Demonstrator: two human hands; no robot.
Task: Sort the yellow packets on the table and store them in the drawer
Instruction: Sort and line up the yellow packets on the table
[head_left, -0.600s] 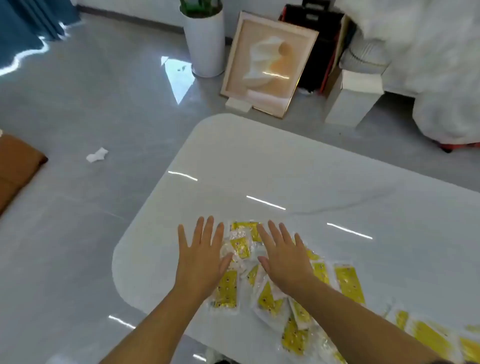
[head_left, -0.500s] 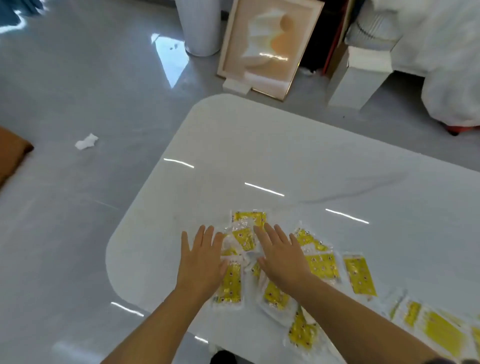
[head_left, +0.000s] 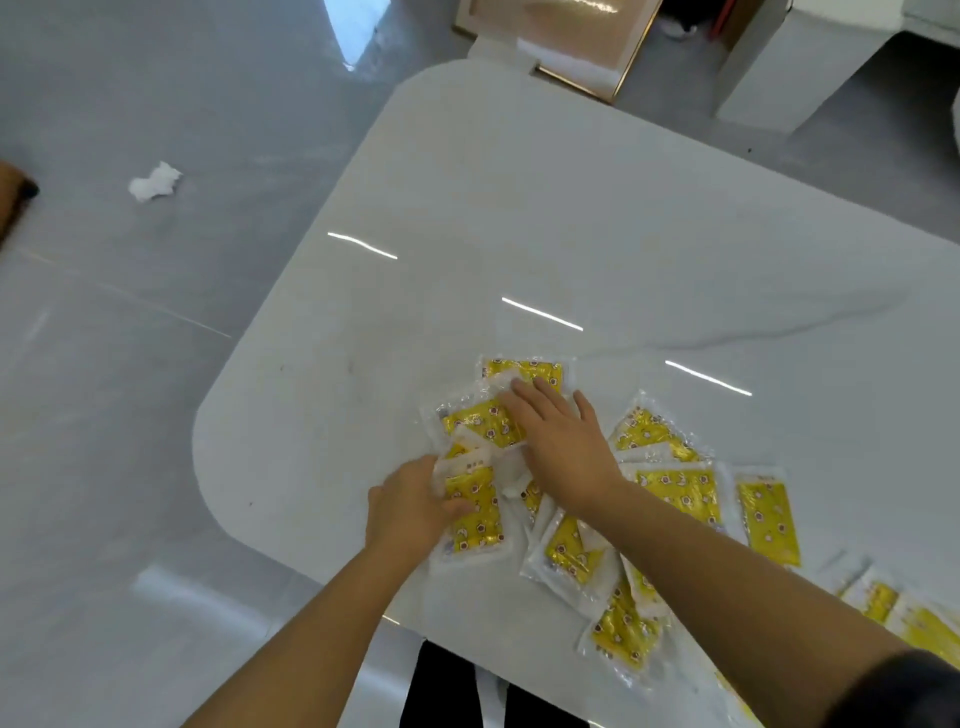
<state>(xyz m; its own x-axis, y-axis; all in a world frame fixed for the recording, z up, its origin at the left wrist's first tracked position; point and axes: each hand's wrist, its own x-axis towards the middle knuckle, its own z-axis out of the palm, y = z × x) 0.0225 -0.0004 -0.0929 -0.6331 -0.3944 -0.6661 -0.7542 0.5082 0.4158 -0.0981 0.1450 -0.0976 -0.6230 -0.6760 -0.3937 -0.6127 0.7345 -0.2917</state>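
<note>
Several yellow packets in clear wrap lie scattered and overlapping on the white table (head_left: 571, 208), near its front left corner. My left hand (head_left: 410, 506) grips the left edge of one yellow packet (head_left: 475, 512), thumb on top. My right hand (head_left: 558, 439) lies flat with straight fingers pressing on another packet (head_left: 478, 423) and the ones behind it. More packets (head_left: 680, 491) spread to the right, one (head_left: 769, 514) lying apart. No drawer is in view.
A crumpled white tissue (head_left: 155, 180) lies on the grey floor to the left. A framed picture (head_left: 571, 47) and a white box (head_left: 795, 57) stand on the floor beyond the table's far edge. A brown thing (head_left: 13, 195) sits at the left border.
The view has tilted down and closer. My left hand went from lying flat to gripping a packet's edge. My right hand slid left over the far packets.
</note>
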